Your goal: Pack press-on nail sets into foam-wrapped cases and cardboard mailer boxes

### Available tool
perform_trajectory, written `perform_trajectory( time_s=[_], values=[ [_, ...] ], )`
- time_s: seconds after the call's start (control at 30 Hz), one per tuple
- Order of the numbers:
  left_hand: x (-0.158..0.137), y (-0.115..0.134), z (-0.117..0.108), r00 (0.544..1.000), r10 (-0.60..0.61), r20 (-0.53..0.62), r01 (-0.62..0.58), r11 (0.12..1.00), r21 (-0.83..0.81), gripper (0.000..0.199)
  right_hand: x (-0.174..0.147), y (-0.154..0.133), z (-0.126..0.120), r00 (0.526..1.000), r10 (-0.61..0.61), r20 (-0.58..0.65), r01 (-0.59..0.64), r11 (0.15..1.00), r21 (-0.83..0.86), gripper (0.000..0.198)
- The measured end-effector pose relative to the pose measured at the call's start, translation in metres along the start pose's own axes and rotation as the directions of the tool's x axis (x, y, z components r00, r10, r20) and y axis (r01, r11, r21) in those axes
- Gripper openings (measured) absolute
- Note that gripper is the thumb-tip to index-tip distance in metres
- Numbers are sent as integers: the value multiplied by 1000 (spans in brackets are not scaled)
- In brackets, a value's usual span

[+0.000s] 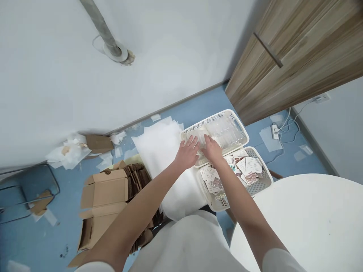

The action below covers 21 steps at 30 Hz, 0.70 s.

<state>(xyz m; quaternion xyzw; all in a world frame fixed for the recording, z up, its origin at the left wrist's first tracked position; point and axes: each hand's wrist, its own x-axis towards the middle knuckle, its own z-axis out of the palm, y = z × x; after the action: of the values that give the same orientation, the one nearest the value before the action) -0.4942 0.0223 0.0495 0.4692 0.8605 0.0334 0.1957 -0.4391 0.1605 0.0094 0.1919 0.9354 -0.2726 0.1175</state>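
Both hands are over the near left end of a white plastic basket [245,139] that holds clear plastic pieces [227,132]. My left hand [187,153] lies with its fingers spread at the basket's left end. Close beside it, my right hand [212,150] reaches over the near rim, thumb and forefinger apart; the tips touch or hover just above the clear plastic. Nothing shows plainly in either hand. A second white basket [265,183], holding printed cards [249,166], stands nearer, partly hidden under my right forearm.
White foam sheets [159,147] are stacked left of the baskets. Flattened cardboard boxes [110,189] are left of them. A round white table [306,223] is at right, a wooden cabinet [297,56] behind. Scraps and a power strip [275,132] lie on the blue floor [70,204].
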Motion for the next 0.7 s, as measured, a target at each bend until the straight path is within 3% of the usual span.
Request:
perform_trajectory(
  time_s=[0.17, 0.4, 0.57, 0.7],
  values=[
    [10, -5, 19, 998, -11, 60, 9, 999, 36, 62, 12, 0, 14, 995, 76, 72, -76, 997, 0, 75],
    [11, -6, 22, 997, -23, 74, 21, 999, 26, 65, 12, -13, 3, 982, 178, 61, -174, 982, -76, 42],
    [-7, 1, 12, 999, -44, 12, 44, 999, 6, 62, -27, -20, -21, 993, 113, -15, -114, 992, -48, 39],
    [-44, 8, 4, 992, -108, -70, 99, 987, -125, 61, -82, -26, -33, 984, 102, -148, -70, 977, 204, 38]
  ],
)
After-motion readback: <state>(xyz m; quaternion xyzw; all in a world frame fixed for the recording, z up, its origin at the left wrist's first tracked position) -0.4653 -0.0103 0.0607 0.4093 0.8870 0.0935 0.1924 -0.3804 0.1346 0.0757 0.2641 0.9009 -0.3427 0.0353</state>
